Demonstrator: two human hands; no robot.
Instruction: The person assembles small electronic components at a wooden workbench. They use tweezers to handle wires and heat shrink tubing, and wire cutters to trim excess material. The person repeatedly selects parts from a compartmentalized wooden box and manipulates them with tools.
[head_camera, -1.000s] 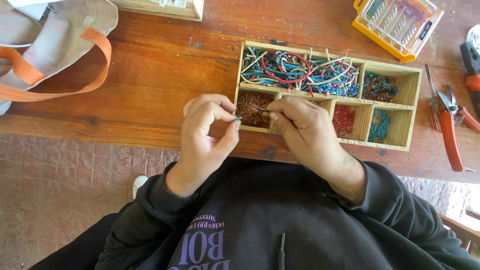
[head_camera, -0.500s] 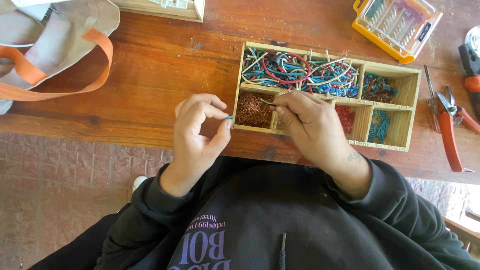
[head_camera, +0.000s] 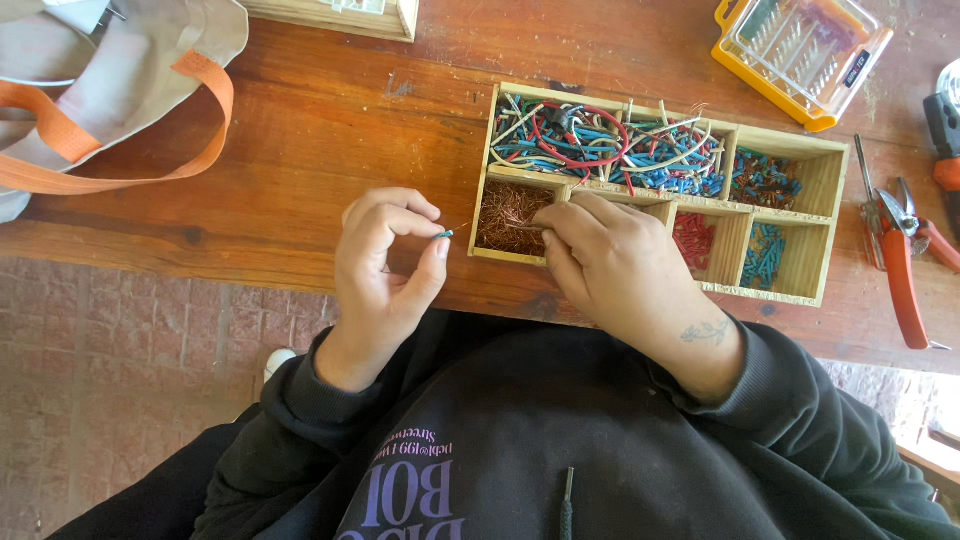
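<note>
Left hand (head_camera: 385, 265) pinches 1 small blue wire piece (head_camera: 443, 234); right hand (head_camera: 610, 265) pinches copper strand (head_camera: 525, 227) over wooden tray (head_camera: 780, 292).

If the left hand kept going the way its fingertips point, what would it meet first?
Probably the wooden compartment box, at the wall by its copper-strand section; the left hand points that way, though height is unclear.

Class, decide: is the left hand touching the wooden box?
Apart. The head view shows bare table between the left hand, which pinches a small blue wire piece, and the wooden box.
</note>
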